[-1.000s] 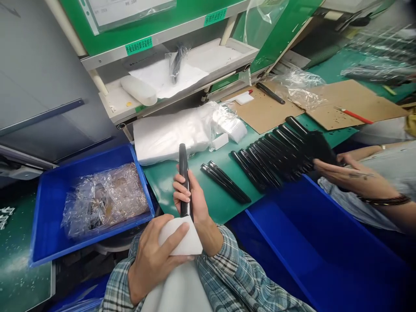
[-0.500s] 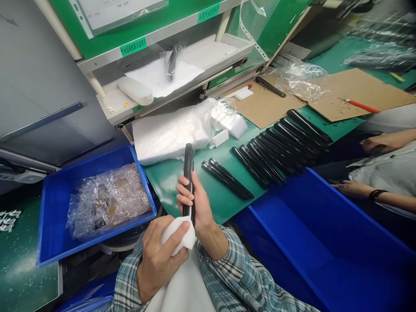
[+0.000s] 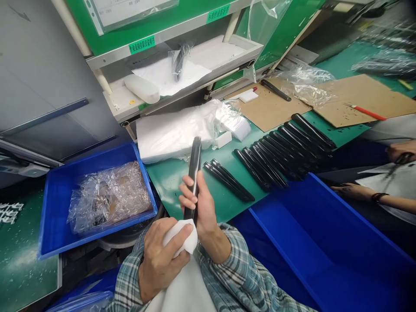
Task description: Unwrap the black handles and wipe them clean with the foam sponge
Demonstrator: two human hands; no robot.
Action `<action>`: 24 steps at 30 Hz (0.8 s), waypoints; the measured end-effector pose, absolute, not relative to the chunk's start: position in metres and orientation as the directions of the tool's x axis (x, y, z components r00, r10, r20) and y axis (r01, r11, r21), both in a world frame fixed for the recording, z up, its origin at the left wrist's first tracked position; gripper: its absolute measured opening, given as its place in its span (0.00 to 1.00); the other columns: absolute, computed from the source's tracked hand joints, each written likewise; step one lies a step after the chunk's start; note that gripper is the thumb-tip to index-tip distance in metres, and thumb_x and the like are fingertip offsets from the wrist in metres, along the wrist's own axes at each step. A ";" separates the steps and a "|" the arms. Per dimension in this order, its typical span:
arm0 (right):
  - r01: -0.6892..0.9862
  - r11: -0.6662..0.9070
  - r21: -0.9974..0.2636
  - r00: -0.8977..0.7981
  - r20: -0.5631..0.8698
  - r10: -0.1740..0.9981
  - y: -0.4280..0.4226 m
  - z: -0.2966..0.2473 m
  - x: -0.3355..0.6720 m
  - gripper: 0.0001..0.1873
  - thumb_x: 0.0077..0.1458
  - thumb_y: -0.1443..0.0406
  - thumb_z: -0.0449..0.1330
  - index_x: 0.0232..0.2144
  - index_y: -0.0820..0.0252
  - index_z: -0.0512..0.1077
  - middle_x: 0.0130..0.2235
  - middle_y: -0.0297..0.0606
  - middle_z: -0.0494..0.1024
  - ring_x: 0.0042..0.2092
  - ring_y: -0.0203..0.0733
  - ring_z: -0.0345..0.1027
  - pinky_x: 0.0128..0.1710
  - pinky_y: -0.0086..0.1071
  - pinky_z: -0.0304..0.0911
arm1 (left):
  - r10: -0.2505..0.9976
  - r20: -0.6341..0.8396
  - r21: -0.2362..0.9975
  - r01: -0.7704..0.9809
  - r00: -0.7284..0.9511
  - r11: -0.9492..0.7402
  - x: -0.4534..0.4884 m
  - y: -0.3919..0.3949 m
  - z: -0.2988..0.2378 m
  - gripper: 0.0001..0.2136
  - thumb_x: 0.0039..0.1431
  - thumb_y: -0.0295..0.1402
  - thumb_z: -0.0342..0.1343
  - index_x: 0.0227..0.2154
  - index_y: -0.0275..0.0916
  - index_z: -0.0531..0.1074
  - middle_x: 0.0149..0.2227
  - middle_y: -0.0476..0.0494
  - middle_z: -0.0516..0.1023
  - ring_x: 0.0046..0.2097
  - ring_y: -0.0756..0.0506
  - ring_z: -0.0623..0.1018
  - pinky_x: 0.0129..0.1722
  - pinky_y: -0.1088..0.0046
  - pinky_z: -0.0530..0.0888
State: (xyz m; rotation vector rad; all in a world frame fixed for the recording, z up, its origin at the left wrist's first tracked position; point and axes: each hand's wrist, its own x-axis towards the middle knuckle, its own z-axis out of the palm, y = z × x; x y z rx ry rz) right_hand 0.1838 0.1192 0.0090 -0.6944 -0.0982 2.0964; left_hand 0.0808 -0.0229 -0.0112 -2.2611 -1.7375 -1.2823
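Observation:
A long glossy black part, like a curved handle (image 3: 196,158), stands nearly upright in my right hand (image 3: 204,206), whose fingers wrap round its lower half. My left hand (image 3: 160,253) is closed on a bunched white cloth or foam sheet (image 3: 181,237), pressed at the bottom end of the black part. The white sheet hangs down over my lap, and the part's lowest end is hidden behind it. Just beyond my right hand, two similar black parts (image 3: 229,178) lie side by side on the green table (image 3: 169,177).
A row of several black parts (image 3: 276,149) lies to the right. Blue bins stand at left (image 3: 45,216) and right (image 3: 292,242). Bagged white sheets (image 3: 175,130) rest below the shelf (image 3: 182,82). Cardboard (image 3: 360,99) carries a red pen-like tool (image 3: 368,113). A co-worker's hands (image 3: 355,190) are at far right.
The black part now leans slightly further right at its top, still in my right hand. The view has shifted a little. One of the co-worker's hands has moved right.

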 end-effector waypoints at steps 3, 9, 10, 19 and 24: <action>-0.764 -0.549 -0.340 -0.383 -0.445 0.809 0.118 0.013 0.184 0.31 0.53 0.50 0.81 0.32 0.55 0.64 0.26 0.19 0.62 0.19 0.24 0.40 0.12 0.15 0.53 | 0.804 0.593 0.449 0.812 0.042 -0.374 0.081 -0.023 -0.012 0.17 0.71 0.23 0.55 0.57 0.40 0.80 0.49 0.38 0.78 0.48 0.44 0.80 0.48 0.68 0.80; -0.783 -0.505 -0.364 -0.342 -0.426 0.837 0.118 0.016 0.185 0.32 0.47 0.50 0.84 0.31 0.58 0.66 0.28 0.20 0.65 0.19 0.21 0.44 0.12 0.14 0.55 | 0.811 0.583 0.462 0.801 0.049 -0.381 0.082 -0.025 -0.011 0.18 0.68 0.20 0.55 0.57 0.38 0.79 0.50 0.38 0.77 0.48 0.43 0.79 0.48 0.68 0.80; -0.780 -0.504 -0.371 -0.341 -0.422 0.840 0.117 0.016 0.185 0.33 0.46 0.51 0.85 0.31 0.58 0.67 0.28 0.20 0.65 0.19 0.21 0.44 0.12 0.14 0.55 | 0.812 0.582 0.464 0.799 0.051 -0.383 0.082 -0.025 -0.011 0.18 0.68 0.20 0.55 0.57 0.38 0.79 0.50 0.38 0.77 0.48 0.43 0.79 0.48 0.68 0.80; -0.765 -0.510 -0.394 -0.360 -0.395 0.845 0.112 0.018 0.185 0.30 0.53 0.49 0.81 0.32 0.57 0.66 0.26 0.19 0.61 0.19 0.22 0.43 0.12 0.13 0.55 | 0.809 0.586 0.467 0.799 0.041 -0.379 0.082 -0.025 -0.009 0.19 0.68 0.20 0.56 0.57 0.39 0.79 0.50 0.38 0.78 0.48 0.43 0.79 0.47 0.67 0.80; -0.796 -0.447 -0.408 -0.310 -0.361 0.880 0.116 0.019 0.186 0.30 0.50 0.53 0.83 0.32 0.58 0.66 0.31 0.21 0.65 0.20 0.20 0.46 0.12 0.13 0.56 | 0.808 0.589 0.486 0.788 0.025 -0.378 0.082 -0.027 -0.010 0.19 0.67 0.19 0.55 0.57 0.39 0.79 0.49 0.38 0.78 0.48 0.43 0.80 0.47 0.67 0.80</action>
